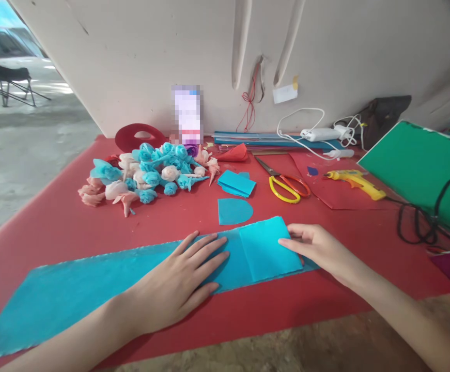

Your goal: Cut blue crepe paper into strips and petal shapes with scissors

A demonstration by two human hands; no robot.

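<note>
A long blue strip of thin, crepe-like paper [104, 281] runs across the red tabletop, its right end folded over into a flat layered rectangle [269, 250]. My left hand [184, 276] lies flat on the strip with fingers spread, just left of the folded part. At the right edge of the fold, my right hand [312, 245] pinches the paper between thumb and fingers. Beyond the strip lies a blue cut piece with one rounded end [234, 212]. A small folded blue stack [236, 183] sits behind that piece.
Blue, white and pink paper flowers [151, 173] are heaped at the back left. Scissors [282, 186] with yellow and red handles lie behind the fold. To the right are a yellow glue gun [358, 183], its black cord [414, 222] and a green board [426, 170].
</note>
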